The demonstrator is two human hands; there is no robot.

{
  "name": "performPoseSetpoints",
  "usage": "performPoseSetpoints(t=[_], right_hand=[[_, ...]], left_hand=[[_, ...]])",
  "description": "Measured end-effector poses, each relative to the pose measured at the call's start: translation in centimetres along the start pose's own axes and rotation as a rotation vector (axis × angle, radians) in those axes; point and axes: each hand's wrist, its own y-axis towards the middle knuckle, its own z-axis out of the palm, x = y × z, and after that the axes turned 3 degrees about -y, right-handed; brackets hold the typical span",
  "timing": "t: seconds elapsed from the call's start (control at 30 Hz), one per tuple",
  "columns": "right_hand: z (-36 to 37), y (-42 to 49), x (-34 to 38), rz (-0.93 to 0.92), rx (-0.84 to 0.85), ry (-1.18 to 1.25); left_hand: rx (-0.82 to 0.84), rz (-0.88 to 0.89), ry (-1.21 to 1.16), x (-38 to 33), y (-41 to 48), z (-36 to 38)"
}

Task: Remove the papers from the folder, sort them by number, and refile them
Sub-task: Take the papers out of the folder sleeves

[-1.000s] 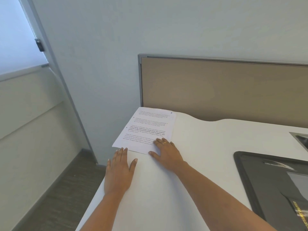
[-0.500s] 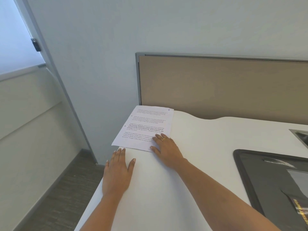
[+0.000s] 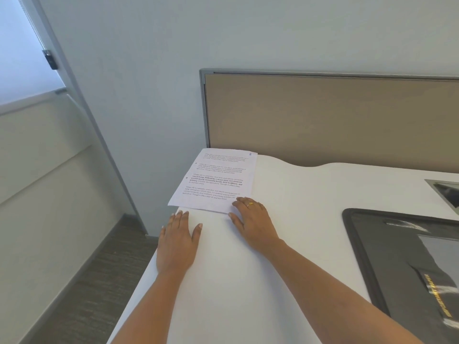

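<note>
A printed paper (image 3: 216,180) marked 2 in its top right corner lies flat at the far left corner of the white desk (image 3: 298,219). My right hand (image 3: 253,219) lies flat with its fingertips on the paper's near right corner. Flat on the bare desk just below the paper's near edge is my left hand (image 3: 177,242), fingers straight. The black folder (image 3: 407,264) lies open at the right edge of the view, partly cut off.
A tan partition panel (image 3: 323,120) stands along the back of the desk. The desk's left edge drops to a grey carpet floor (image 3: 99,281). A grey inset (image 3: 447,192) sits in the desk at far right.
The paper and my right hand have slid slightly away toward the partition. My left hand stays flat on the desk.
</note>
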Motion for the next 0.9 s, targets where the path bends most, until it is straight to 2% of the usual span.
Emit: performPoseSetpoints(t=[0.33, 0.53, 0.73, 0.9], right_hand=[[-2.2, -6.5, -0.4, 0.015, 0.121, -0.086], [-5.8, -11.6, -2.7, 0.069, 0.222, -0.111], [-10.8, -17.7, -7.2, 0.1, 0.212, -0.17], [-16.1, -23.2, -11.8, 0.13, 0.079, -0.139]], left_hand=[[0.06, 0.024, 0.057, -1.6, -5.4, 0.0], [0.15, 0.039, 0.214, -6.7, -10.5, 0.3], [0.202, 0.2, 0.185, -15.2, -15.1, 1.3], [0.196, 0.24, 0.078, -22.3, -18.5, 2.8]])
